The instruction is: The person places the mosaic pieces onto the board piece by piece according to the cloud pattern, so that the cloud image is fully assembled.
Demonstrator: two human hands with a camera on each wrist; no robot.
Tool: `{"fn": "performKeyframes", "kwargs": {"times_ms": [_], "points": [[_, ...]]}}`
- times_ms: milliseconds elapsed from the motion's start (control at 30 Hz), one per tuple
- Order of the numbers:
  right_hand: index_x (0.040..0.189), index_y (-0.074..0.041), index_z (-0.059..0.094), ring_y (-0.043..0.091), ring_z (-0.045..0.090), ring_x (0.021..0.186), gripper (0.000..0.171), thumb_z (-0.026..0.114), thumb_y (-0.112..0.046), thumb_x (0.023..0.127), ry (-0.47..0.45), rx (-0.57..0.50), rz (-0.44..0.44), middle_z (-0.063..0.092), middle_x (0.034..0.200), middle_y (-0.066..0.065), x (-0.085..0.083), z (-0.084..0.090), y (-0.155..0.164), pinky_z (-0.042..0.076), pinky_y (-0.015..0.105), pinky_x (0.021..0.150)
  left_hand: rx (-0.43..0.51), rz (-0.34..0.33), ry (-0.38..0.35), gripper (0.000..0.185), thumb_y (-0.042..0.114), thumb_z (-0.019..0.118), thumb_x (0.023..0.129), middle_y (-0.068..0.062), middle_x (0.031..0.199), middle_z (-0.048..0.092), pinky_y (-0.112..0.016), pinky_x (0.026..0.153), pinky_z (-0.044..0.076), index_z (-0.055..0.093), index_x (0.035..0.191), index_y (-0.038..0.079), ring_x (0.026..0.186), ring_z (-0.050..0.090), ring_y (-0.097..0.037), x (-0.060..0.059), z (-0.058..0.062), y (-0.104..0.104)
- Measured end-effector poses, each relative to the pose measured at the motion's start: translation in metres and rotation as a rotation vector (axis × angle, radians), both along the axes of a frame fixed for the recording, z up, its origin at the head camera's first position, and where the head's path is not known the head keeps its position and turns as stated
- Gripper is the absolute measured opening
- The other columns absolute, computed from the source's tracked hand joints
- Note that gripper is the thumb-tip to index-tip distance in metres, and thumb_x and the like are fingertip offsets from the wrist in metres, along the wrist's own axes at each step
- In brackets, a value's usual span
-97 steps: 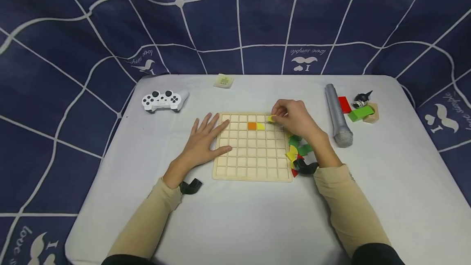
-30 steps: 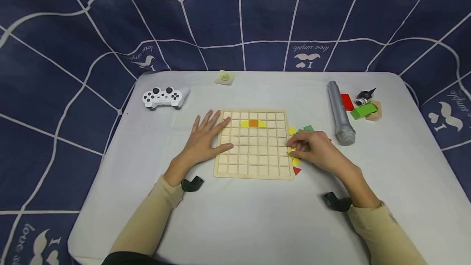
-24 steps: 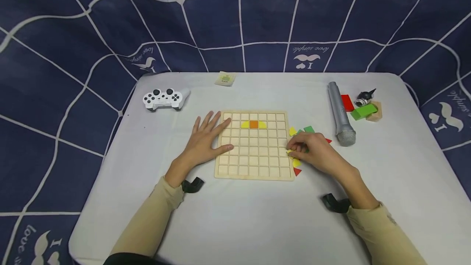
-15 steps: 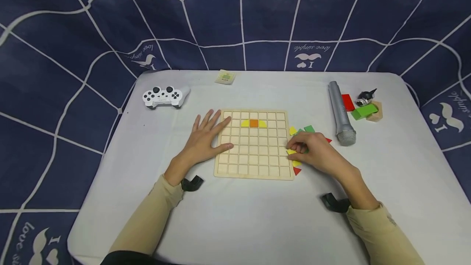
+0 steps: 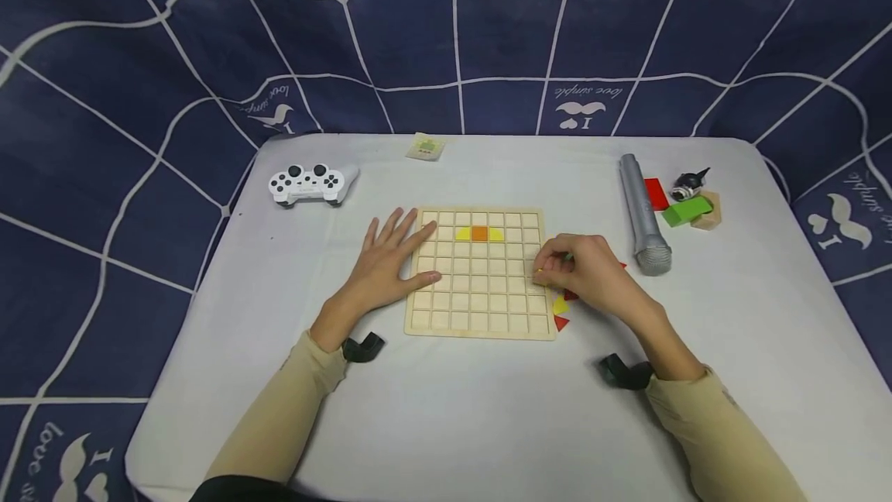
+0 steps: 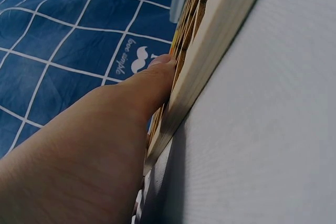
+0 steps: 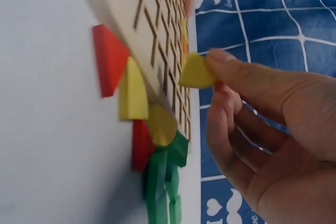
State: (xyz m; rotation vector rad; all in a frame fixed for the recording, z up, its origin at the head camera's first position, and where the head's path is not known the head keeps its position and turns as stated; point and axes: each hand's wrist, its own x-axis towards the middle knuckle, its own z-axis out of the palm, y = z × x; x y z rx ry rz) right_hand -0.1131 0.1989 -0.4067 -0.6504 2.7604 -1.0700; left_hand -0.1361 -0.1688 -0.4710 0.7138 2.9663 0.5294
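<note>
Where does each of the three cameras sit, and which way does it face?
Head: above, looking forward and down at the table, grid board, both forearms.
Left wrist: low at the table, along the board's edge; left hand lies flat against it.
Right wrist: low beside the board; right hand pinches a yellow piece over loose pieces.
All share the board.

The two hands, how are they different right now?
The left hand lies flat with fingers spread, pressing the left edge of the wooden grid board, while the right hand is curled. The left hand holds nothing; the right hand pinches a small yellow piece at its fingertips. The left hand rests on the board; the right hand is at the board's right edge, above the loose coloured pieces. Both wear beige sleeves.
</note>
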Motion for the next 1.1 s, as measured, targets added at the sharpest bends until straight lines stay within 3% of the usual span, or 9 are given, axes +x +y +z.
{"fn": "performKeyframes", "kwargs": {"times_ms": [367, 933, 1100], "points": [[0.09, -0.011, 0.078, 0.018, 0.06, 0.077, 0.006, 0.083, -0.007, 0.091, 0.055, -0.033, -0.056, 0.068, 0.081, 0.002, -0.037, -0.009, -0.028, 0.05, 0.031, 0.07, 0.009, -0.01, 0.006, 0.091, 0.071, 0.063, 0.094, -0.008, 0.178, 0.013, -0.064, 0.13, -0.004, 0.026, 0.169, 0.034, 0.165, 0.003, -0.034, -0.002, -0.003, 0.001], [0.102, -0.007, 0.081, 0.015, 0.065, 0.079, 0.01, 0.082, -0.005, 0.092, 0.111, -0.055, -0.049, 0.073, 0.092, 0.003, -0.035, -0.025, -0.036, 0.054, 0.028, 0.07, -0.011, 0.0, -0.019, 0.092, 0.07, 0.064, 0.094, -0.007, 0.179, 0.01, -0.064, 0.13, -0.006, 0.026, 0.169, 0.033, 0.166, 0.0, -0.033, 0.0, 0.002, -0.001], [0.106, -0.007, 0.081, 0.018, 0.065, 0.083, 0.013, 0.081, -0.006, 0.092, 0.133, -0.047, -0.127, 0.074, 0.096, 0.005, -0.041, -0.017, -0.02, 0.056, 0.032, 0.074, -0.008, 0.004, -0.03, 0.092, 0.071, 0.064, 0.094, -0.007, 0.179, 0.01, -0.062, 0.13, -0.007, 0.026, 0.169, 0.033, 0.166, -0.001, -0.032, -0.002, 0.001, 0.0]]}}
